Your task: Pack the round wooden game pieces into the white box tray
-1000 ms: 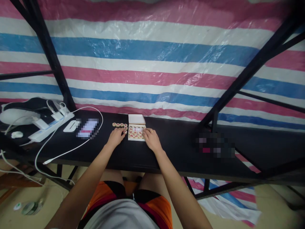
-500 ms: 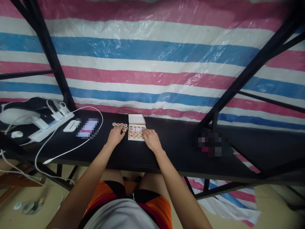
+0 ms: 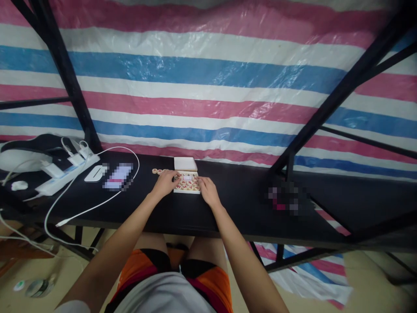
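A small white box (image 3: 187, 191) lies on the black table with its lid (image 3: 185, 163) folded back. Round Chinese chess pieces (image 3: 189, 187) with red and dark characters fill it in rows. My left hand (image 3: 164, 184) is at the box's left edge, fingertips pinched around a chess piece that they mostly cover. Against the right side of the box, my right hand (image 3: 209, 190) grips the wall with thumb and fingers. Behind the left hand a few loose chess pieces (image 3: 155, 171) sit on the table, partly hidden by it.
To the left lie a blurred phone (image 3: 118, 177), a white flat object (image 3: 94, 173), a white cable (image 3: 97, 205) and a power strip (image 3: 67, 174) with plugs. A blurred dark object (image 3: 286, 198) is at the right. Black metal posts (image 3: 73, 82) and a striped sheet (image 3: 195, 100) stand behind.
My left hand has moved right, from the loose pieces to the box's left edge, with a chess piece. My right hand stays at the box's right side. The view has shifted slightly.
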Demonstrator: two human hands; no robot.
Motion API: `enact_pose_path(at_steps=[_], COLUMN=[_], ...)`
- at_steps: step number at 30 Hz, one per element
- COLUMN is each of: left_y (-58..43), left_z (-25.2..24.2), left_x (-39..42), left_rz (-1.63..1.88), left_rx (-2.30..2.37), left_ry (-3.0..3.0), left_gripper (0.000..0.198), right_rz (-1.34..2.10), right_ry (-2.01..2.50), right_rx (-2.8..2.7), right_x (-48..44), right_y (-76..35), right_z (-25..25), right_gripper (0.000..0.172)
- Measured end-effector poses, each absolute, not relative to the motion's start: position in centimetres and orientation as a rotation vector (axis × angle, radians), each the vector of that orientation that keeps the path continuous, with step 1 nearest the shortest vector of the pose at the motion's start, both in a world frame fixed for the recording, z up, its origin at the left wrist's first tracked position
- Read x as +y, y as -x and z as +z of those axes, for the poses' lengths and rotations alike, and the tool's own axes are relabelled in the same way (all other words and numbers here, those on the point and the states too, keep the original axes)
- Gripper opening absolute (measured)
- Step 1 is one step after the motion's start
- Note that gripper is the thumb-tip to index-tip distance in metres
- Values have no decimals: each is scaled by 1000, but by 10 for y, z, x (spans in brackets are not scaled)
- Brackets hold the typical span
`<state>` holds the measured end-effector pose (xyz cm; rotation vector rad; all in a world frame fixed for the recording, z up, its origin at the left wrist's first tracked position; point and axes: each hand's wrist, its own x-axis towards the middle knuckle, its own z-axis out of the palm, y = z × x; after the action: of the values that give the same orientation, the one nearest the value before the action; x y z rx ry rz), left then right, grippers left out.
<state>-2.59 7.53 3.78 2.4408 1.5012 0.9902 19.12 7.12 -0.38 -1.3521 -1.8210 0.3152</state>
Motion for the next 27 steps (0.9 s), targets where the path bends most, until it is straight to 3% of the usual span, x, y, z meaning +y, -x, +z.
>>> enact_pose_path(at_steps=[5,9,15,20,27], left_y=[10,10,23,68,99], left_z=[43,42,46,39,13], left_x=[95,98,91,97,108], left_rz=[709,583,713,955,792], left_rx=[1544,1498,1413,1760,2040], left_ry=[-2531,-2651,-2610,-2449,-2291], left_gripper=[16,28,32,27,29], right_rz=[438,446,443,434,451], right_ry=[1329,1332,1345,1342,1382], right_rx=[-1745,-1765,-1770,-1769,-1757], right_x=[74,74,74,76,76], right_y=[-194,-193,-193,-195,-196], right_z=[-6,-6,-6,-8,-7], right_gripper=[41,43,43,42,42])
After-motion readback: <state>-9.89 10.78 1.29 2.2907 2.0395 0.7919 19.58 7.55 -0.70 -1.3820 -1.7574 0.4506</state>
